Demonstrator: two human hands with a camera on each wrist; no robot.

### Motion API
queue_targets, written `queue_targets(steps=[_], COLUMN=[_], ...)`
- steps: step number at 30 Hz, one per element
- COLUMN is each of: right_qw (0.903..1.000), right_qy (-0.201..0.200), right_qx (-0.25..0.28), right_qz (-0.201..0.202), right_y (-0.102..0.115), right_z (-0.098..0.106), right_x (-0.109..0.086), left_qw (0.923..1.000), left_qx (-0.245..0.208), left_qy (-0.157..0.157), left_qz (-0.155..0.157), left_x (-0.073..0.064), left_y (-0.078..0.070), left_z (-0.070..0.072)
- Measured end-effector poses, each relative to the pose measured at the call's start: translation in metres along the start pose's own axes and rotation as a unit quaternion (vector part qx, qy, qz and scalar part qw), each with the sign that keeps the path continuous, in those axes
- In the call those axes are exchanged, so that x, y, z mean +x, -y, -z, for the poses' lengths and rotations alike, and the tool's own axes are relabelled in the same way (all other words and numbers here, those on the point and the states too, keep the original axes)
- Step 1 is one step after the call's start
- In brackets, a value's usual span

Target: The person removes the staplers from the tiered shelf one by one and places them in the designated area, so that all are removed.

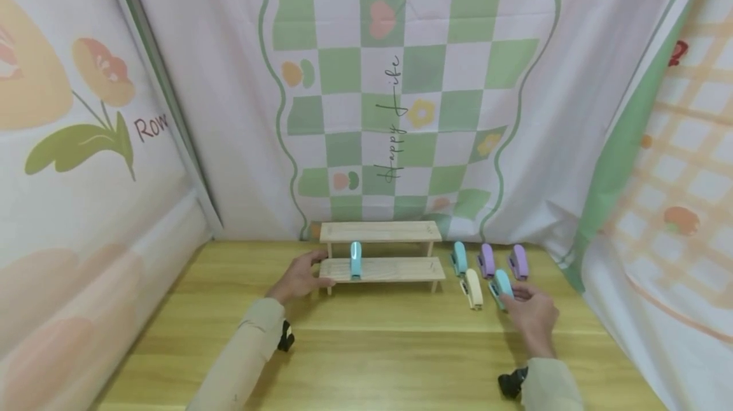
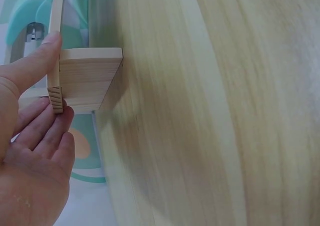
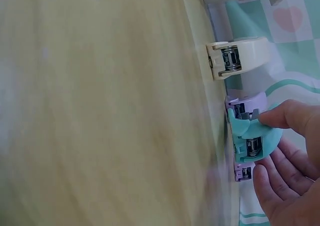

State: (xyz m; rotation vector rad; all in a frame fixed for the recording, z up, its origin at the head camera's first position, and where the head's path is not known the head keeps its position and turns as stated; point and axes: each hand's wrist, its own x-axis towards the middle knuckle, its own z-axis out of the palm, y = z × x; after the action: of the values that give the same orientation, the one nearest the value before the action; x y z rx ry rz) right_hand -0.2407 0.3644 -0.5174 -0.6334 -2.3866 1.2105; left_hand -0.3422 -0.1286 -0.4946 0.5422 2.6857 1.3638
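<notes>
A two-tier wooden shelf (image 1: 395, 269) stands at the table's back edge. My left hand (image 1: 299, 278) grips the left end of its lower board, thumb on top and fingers beneath. On that board, near the left end, stands a teal stapler (image 1: 356, 259). To the right of the shelf, my right hand (image 1: 532, 315) holds another teal stapler (image 3: 257, 138) between thumb and fingers, close over the table. Left of this stapler is a cream stapler (image 1: 473, 289). Behind them are a third teal stapler (image 1: 459, 258) and two purple staplers, one in the middle (image 1: 486, 260) and one at the right (image 1: 518, 262).
The wood-grain table (image 1: 389, 360) spreads in front of both arms. A printed curtain (image 1: 389, 80) hangs right behind the shelf, and more cloth closes off the left and right sides. The upper board (image 1: 380, 231) sits behind and above the lower one.
</notes>
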Motion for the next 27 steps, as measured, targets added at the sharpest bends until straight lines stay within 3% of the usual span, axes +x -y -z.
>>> queue_targets(steps=[6, 15, 21, 27], right_qw=[0.9999, 0.9997, 0.9974, 0.9885], right_qy=[0.005, 0.024, 0.029, 0.066], right_qx=[0.008, -0.001, -0.030, -0.006], right_qz=[-0.010, -0.010, 0.059, 0.136], right_y=[-0.002, 0.006, 0.024, 0.061], right_z=[-0.002, 0.003, 0.001, -0.019], right_x=[0.001, -0.006, -0.013, -0.028], left_qw=[1.0000, 0.9999, 0.9999, 0.9999], left_qx=[-0.003, 0.004, 0.008, 0.004], left_qy=[-0.004, -0.005, -0.006, -0.002], left_qz=[-0.005, 0.012, 0.011, 0.010], left_x=[0.001, -0.001, 0.000, 0.000], left_y=[0.000, -0.003, -0.001, -0.001], left_z=[0.000, -0.002, -0.001, -0.001])
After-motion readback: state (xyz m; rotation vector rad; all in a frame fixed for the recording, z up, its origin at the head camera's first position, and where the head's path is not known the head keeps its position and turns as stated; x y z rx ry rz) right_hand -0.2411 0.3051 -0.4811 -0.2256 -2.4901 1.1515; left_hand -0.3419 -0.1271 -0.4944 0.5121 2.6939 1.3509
